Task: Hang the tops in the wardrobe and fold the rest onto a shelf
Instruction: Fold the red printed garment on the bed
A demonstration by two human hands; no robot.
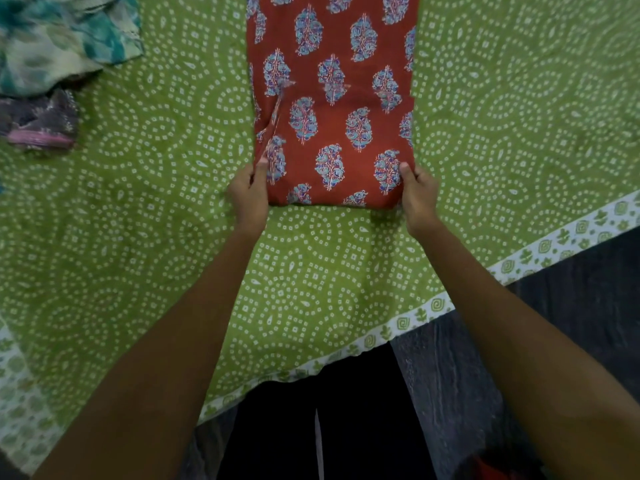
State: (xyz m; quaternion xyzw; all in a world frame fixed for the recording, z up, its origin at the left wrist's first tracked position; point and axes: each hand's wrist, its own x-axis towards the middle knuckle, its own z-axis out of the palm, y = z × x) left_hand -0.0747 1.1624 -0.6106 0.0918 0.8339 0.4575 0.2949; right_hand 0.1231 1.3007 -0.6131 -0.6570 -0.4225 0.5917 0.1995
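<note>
rust-red garment (332,109) with blue floral motifs, near corners pinched in left hand (247,194) and right hand (419,195) grip.

Red blue-motif garment (339,109) lies flat, folded lengthwise on the bedspread (138,202).

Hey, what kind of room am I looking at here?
Probably a bedroom. A green dotted bedspread covers a bed, both hands hold a red printed garment laid flat on it, and more clothes lie heaped at its far left corner.
</note>
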